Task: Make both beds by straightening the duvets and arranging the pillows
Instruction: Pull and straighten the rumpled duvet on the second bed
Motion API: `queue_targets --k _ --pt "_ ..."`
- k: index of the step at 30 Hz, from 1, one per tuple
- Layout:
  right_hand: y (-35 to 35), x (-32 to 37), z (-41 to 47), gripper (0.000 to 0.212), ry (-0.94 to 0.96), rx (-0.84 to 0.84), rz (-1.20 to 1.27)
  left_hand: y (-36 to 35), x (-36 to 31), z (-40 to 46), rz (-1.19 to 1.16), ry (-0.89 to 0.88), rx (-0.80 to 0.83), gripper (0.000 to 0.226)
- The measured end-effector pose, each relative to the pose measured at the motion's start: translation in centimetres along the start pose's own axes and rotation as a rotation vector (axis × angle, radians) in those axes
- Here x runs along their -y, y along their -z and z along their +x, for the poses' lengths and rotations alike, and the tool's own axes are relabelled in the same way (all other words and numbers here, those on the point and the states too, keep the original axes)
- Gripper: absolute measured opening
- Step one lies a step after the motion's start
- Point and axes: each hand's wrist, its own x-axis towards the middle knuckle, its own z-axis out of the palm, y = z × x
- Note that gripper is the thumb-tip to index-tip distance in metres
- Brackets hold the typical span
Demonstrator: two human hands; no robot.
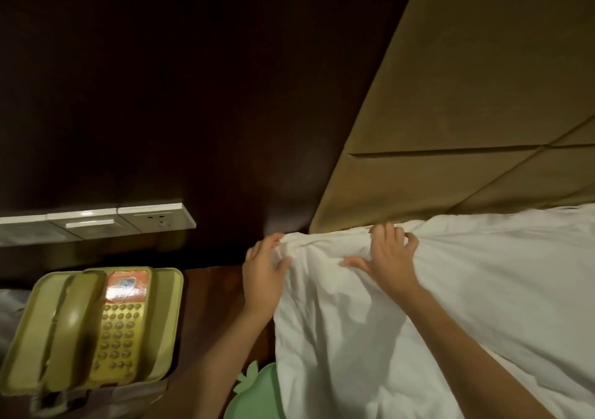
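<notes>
A white duvet covers the bed at the right, its top edge lying against the tan padded headboard. My left hand grips the bunched top-left corner of the duvet, with the thumb pressed into the cloth. A little to the right, my right hand rests on the same top edge with its fingers curled into the folds beside the headboard. No pillow is in view.
A dark wooden nightstand stands left of the bed with a yellowish desk telephone on it. A white switch and socket panel sits on the dark wall. A pale green object lies at the bed's lower edge.
</notes>
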Motion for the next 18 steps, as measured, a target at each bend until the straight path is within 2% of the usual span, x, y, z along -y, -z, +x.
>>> queue_targets --k 3,6,9,13,18 --pt "-2.8 -0.7 0.1 0.09 0.001 0.011 -0.035 -2.4 2.9 -1.1 -0.256 0.267 -0.025 0.055" --pt "-5.0 -1.5 -0.3 0.086 0.04 0.019 -0.023 -5.5 4.9 -2.2 -0.425 0.442 0.047 0.049" --pt "-6.5 -1.9 -0.7 0.085 0.055 -0.008 0.001 -7.8 5.2 -3.1 -0.466 0.437 0.054 0.041" --pt "-8.4 -2.0 -0.8 0.077 0.073 -0.068 0.069 -9.5 5.5 -3.4 -0.506 0.343 0.015 0.013" --pt "-10.3 -2.0 -1.1 0.078 0.065 -0.149 0.112 -10.8 5.0 -4.1 -0.498 0.271 -0.151 0.016"
